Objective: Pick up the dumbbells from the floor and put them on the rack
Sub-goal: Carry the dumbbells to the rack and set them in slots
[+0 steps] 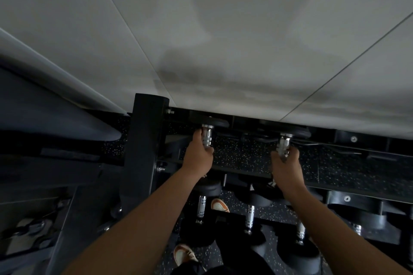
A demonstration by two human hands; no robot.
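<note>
My left hand (pixel 197 155) grips the chrome handle of a black dumbbell (pixel 207 135), whose far head lies on the top tier of the black rack (pixel 147 131). To the right, my right hand (pixel 286 166) is closed around the chrome handle of a second dumbbell (pixel 283 140), its far head also resting at the rack's back rail by the wall. The near heads of both dumbbells are hidden under my hands. On the lower tier below sit several more black dumbbells (pixel 201 206) with chrome handles.
A pale panelled wall (pixel 223 40) rises right behind the rack. The rack's thick black upright stands just left of my left hand. My white and orange shoes (pixel 220 205) stand on the dark speckled floor (pixel 241 154). Dim equipment fills the left side.
</note>
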